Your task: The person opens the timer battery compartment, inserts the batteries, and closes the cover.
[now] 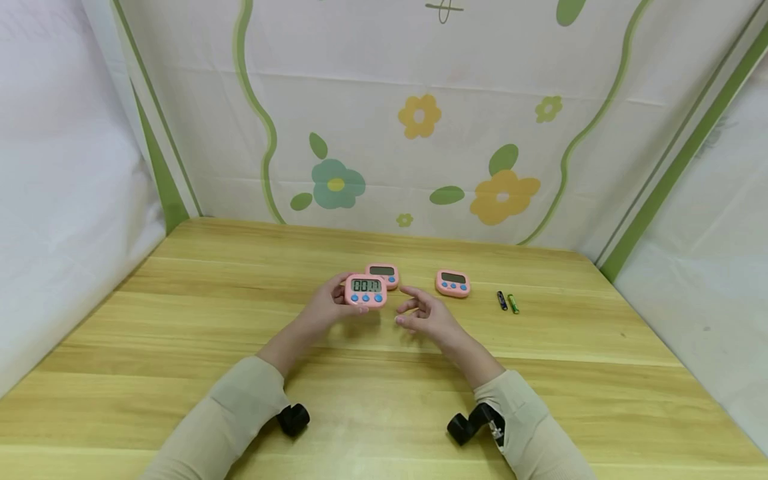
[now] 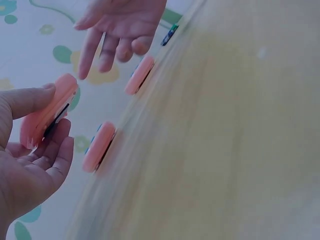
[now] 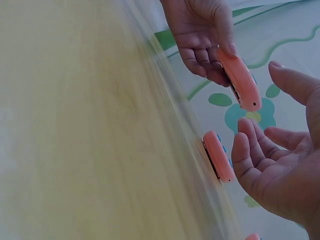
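The fingers of my left hand (image 1: pixel 327 302) grip the held timer (image 1: pixel 366 291) above the tabletop (image 1: pixel 372 400), just in front of the nearer resting timer (image 1: pixel 383 271); slackened pressure could drop it there, my right hand (image 1: pixel 431 319) being empty, relaxed and apart.

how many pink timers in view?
3. First timer: in the left hand. Second timer: on the table behind it, partly covered in the head view. Third timer: on the table, left of the dark battery.

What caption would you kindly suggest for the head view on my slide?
Left hand holding a pink timer, right hand empty beside it; two more timers and two batteries on the table.
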### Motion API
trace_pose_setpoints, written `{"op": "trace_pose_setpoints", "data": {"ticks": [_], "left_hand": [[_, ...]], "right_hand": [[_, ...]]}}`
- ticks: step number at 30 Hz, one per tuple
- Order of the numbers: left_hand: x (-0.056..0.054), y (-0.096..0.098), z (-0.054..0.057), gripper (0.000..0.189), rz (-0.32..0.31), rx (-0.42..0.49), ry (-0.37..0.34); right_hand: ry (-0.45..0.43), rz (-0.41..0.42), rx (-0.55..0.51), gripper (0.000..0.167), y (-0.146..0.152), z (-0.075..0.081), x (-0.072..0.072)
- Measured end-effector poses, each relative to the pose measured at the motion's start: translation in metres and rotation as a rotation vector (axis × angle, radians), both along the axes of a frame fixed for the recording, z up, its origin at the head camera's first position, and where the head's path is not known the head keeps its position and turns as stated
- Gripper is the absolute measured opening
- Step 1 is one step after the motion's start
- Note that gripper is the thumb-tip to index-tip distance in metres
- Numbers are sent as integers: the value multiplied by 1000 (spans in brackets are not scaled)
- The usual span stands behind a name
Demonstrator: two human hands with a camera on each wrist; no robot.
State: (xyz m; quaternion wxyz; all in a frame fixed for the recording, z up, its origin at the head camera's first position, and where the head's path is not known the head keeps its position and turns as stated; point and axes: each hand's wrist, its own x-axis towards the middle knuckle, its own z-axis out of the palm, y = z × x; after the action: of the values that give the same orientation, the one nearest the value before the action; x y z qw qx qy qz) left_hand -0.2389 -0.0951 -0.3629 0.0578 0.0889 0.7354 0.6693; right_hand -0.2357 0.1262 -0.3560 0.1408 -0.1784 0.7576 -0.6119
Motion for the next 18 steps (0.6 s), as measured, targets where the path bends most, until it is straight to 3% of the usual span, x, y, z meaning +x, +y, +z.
{"op": "trace_pose_setpoints", "data": {"ticks": [6, 11, 18], "left_hand": [[-14, -21, 3, 75, 72, 19, -54], [-29, -41, 2, 76, 120, -10, -28], [-47, -66, -3, 77, 136, -113, -45]], "right_hand": [[-12, 3, -9, 61, 0, 8, 4], [-5, -2, -4, 57, -2, 18, 12], [-32, 6, -36, 57, 2, 6, 3]]}}
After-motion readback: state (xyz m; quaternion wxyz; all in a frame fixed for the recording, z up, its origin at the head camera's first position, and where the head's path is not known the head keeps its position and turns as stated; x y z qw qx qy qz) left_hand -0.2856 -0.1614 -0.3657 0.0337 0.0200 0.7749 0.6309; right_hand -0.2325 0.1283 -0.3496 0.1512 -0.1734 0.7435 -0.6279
